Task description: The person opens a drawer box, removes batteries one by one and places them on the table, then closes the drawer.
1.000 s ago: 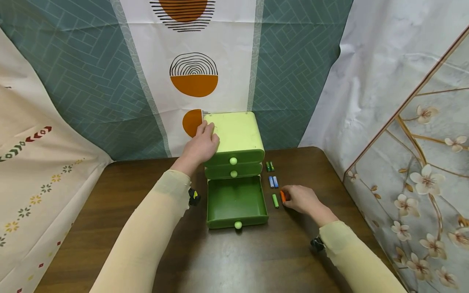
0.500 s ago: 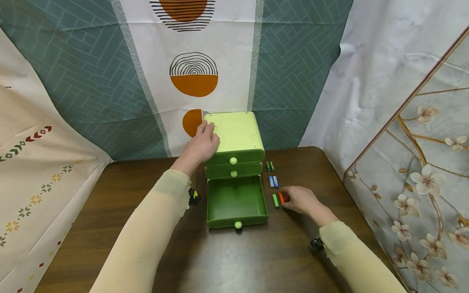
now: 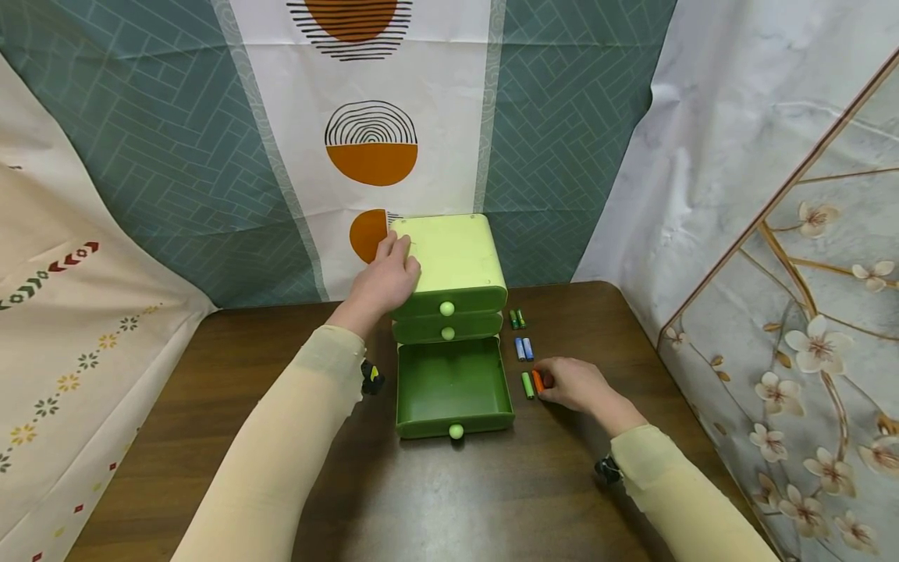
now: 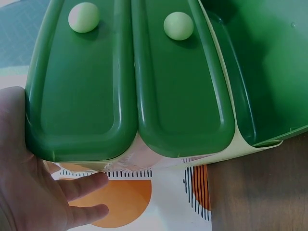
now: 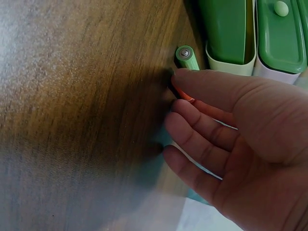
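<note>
My left hand (image 3: pixel 385 277) rests on the upper left edge of a green drawer box (image 3: pixel 456 250), fingers extended along its side in the left wrist view. Its bottom drawer (image 3: pixel 455 427) is pulled out with nothing inside; the two drawers above are closed. To the right of the box, my right hand (image 3: pixel 576 382) pinches an orange battery (image 3: pixel 538 381) between thumb and fingers, low at the table. That battery lies close beside a light green battery (image 3: pixel 527 385), roughly parallel to it. In the right wrist view the thumb hides most of the orange battery.
Two blue-and-white batteries (image 3: pixel 524 349) lie behind the light green one. Farther back are two small dark green batteries (image 3: pixel 517 319). Everything stands on a brown wooden table (image 3: pixel 449 499), with patterned cloths (image 3: pixel 562 140) hanging behind and at both sides.
My right hand has shifted the orange battery slightly left, nearer to the light green battery. The left hand and the drawer box have stayed in place.
</note>
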A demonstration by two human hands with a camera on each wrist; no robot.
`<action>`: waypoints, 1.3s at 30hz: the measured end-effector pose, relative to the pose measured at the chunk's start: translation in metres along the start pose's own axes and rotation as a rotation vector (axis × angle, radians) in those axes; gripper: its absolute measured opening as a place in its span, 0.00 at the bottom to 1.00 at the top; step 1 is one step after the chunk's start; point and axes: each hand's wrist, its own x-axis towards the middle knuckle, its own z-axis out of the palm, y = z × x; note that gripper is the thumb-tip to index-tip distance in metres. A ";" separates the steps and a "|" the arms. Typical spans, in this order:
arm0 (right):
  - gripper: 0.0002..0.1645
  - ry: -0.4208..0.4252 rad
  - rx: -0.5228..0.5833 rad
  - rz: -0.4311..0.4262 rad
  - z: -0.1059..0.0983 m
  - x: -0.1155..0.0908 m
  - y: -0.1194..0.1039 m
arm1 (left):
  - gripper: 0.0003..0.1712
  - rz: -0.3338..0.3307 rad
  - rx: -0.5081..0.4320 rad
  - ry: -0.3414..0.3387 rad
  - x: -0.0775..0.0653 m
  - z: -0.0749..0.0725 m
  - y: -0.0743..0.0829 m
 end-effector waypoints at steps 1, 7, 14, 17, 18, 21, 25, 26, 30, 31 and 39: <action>0.27 -0.002 -0.001 0.002 0.000 0.000 0.000 | 0.39 0.000 0.001 0.000 0.000 0.000 0.000; 0.29 -0.021 0.004 0.002 -0.002 -0.002 -0.002 | 0.39 -0.002 0.002 0.005 0.000 0.000 -0.001; 0.29 -0.032 0.003 -0.001 -0.005 -0.002 -0.003 | 0.39 -0.001 -0.005 0.002 0.000 0.000 -0.001; 0.30 -0.034 0.001 0.002 -0.004 -0.002 -0.003 | 0.40 -0.002 -0.007 0.002 0.000 0.000 -0.001; 0.30 -0.035 0.000 0.005 -0.004 -0.002 -0.002 | 0.40 -0.002 -0.008 0.003 0.000 0.000 -0.001; 0.31 -0.034 0.001 0.007 -0.004 -0.003 -0.002 | 0.40 -0.002 -0.009 0.004 -0.001 0.000 0.000; 0.32 -0.026 0.006 0.000 -0.005 -0.004 -0.002 | 0.40 -0.004 -0.008 0.004 -0.001 -0.001 0.001; 0.32 -0.024 0.009 0.003 -0.004 -0.004 -0.002 | 0.40 -0.005 -0.007 0.003 -0.001 -0.001 0.001; 0.32 -0.006 0.013 0.003 -0.003 -0.005 0.000 | 0.40 -0.007 -0.006 0.003 -0.001 -0.001 0.001; 0.32 0.001 0.013 0.006 -0.003 -0.005 0.000 | 0.40 -0.008 -0.006 0.003 -0.001 -0.001 0.001; 0.27 0.157 0.000 0.019 -0.002 -0.016 -0.006 | 0.40 -0.007 -0.003 0.000 0.001 0.000 -0.001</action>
